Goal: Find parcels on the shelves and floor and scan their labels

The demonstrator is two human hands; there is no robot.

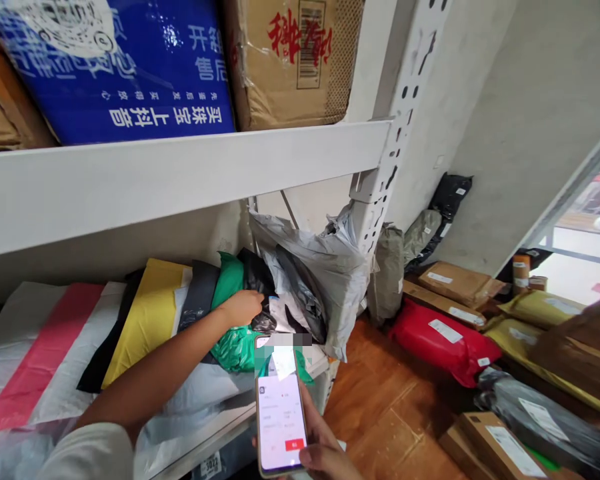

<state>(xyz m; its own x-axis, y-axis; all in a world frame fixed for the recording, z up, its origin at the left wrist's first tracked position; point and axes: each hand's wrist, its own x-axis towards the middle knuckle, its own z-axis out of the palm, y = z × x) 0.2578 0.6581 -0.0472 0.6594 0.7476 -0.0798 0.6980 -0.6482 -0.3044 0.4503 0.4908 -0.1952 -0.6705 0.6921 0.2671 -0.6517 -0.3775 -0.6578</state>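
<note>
My right hand (pixel 325 443) is wrapped round a smartphone (pixel 280 427) with a lit white screen and a red button near its lower end; the thumb rests by the bottom corner. Part of the picture above the phone is blurred into blocks. My left hand (pixel 243 310) reaches into a row of parcels on the lower shelf, its fingers curled against a black plastic parcel (pixel 261 275). Beneath that hand lies a green parcel (pixel 235 347). Just right of it leans a large grey-white plastic mailer (pixel 325 267). The fingertips are partly hidden.
A yellow mailer (pixel 147 313) and a white parcel with a pink stripe (pixel 45 353) lie left on the shelf. Overhead, a white beam (pixel 190 173) carries a blue box (pixel 145 67) and cartons. Right of the perforated post (pixel 380 193), a red parcel (pixel 443 343) and several others cover the floor.
</note>
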